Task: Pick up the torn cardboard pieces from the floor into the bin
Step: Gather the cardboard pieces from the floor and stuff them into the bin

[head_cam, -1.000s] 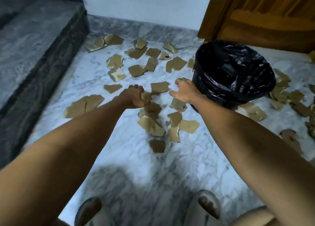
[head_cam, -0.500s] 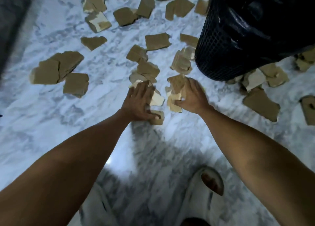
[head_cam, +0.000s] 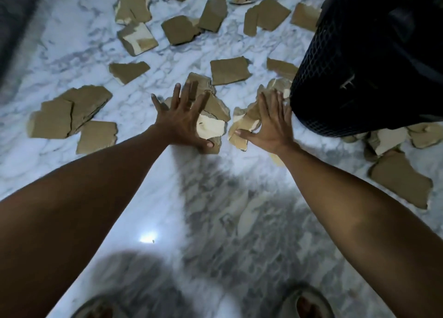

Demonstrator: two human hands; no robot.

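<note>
Cardboard pieces (head_cam: 213, 116) flat, scattered, under left hand (head_cam: 184, 121)

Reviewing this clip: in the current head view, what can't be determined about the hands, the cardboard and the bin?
- Bin: its rim and inside are cut off by the top and right edges, so its contents cannot be told.
- Cardboard under the left hand and right hand: the spread fingers cover it, so the piece count and any grip are unclear.
- Feet: blurred and cut by the bottom edge.
</note>
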